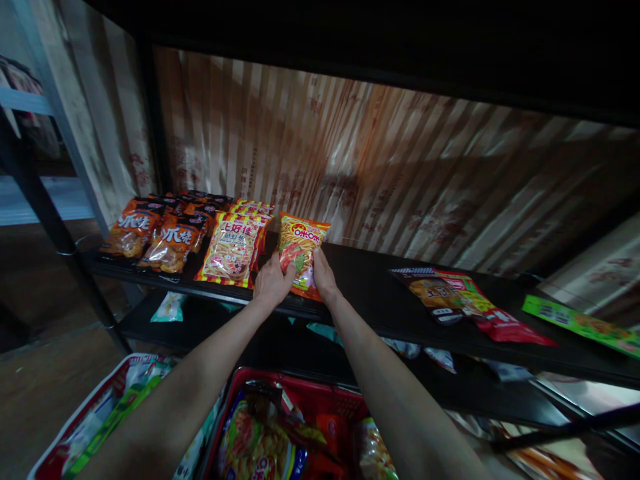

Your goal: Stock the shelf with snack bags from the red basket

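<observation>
Between my two hands an orange and yellow snack bag [301,241] stands nearly upright on the black shelf [357,280]. My left hand [274,281] grips its lower left side, with the thumb across the front. On the right edge my right hand [324,272] presses with its fingers partly behind the bag. Just left of it, a yellow and red snack bag [233,250] leans in front of several like it. Farther left are black and orange snack bags [173,241] in rows.
On the shelf's right lie a dark brown packet [433,297], a red and green packet [493,317] and a long green packet [585,323]. Below, a red basket [313,393] and a white-rimmed basket [95,393] hold packaged snacks. A dark post [75,260] stands left.
</observation>
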